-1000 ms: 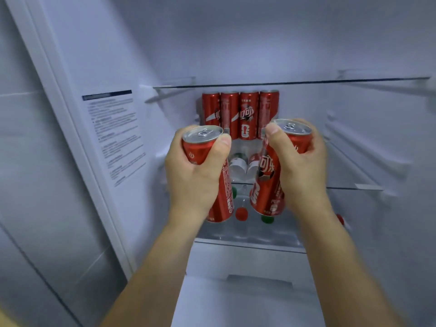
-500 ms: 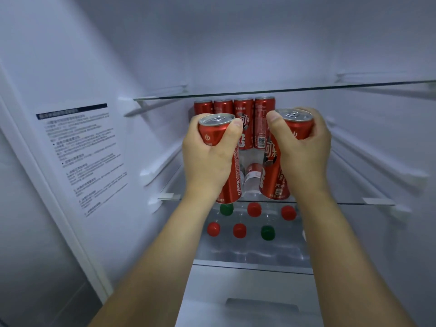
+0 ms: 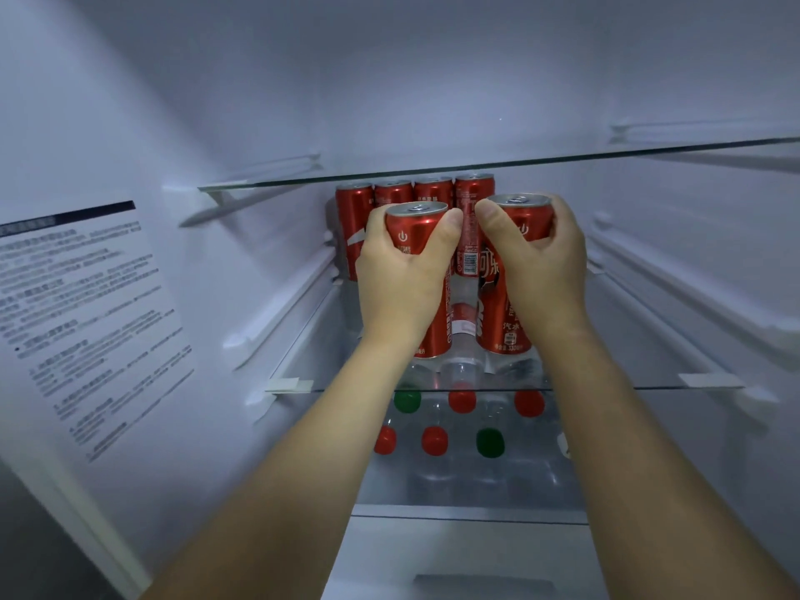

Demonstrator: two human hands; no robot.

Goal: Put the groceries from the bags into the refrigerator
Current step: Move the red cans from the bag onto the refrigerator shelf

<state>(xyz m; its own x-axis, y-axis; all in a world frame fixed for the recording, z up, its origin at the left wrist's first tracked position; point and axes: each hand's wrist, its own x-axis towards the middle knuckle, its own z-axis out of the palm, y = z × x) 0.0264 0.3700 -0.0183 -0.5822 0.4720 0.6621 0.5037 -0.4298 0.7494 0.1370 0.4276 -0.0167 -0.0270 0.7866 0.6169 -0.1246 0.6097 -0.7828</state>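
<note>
Both cans were slim, tall and red, with bare silver tops and pull tabs. The left can [image 3: 422,270] showed a small white power-style symbol just under its rim and lines of white print running down its side. The right can [image 3: 504,305] carried the same symbol near the top, large white characters across its middle and small white print near its base.

Each can stood with its long axis close to upright, top up. The left can leaned slightly, its base angled off to the right of its top; the right can tipped a little the other way, so the two bases drew toward each other while the tops stayed apart.

The left hand [image 3: 400,275] gripped the left can around its upper half, thumb on the near right side by the rim. The right hand [image 3: 541,270] gripped the right can likewise, thumb on its left side, fingers curled round the back.

Both cans were inside the refrigerator, over the middle glass shelf [image 3: 710,385], their bases near its surface; whether they touched it could not be told. Behind them a row of four red cans [image 3: 433,197] stood upright at the back of that shelf. Under the glass, bottles with red and green caps [image 3: 462,400] stood on the lower level.
</note>
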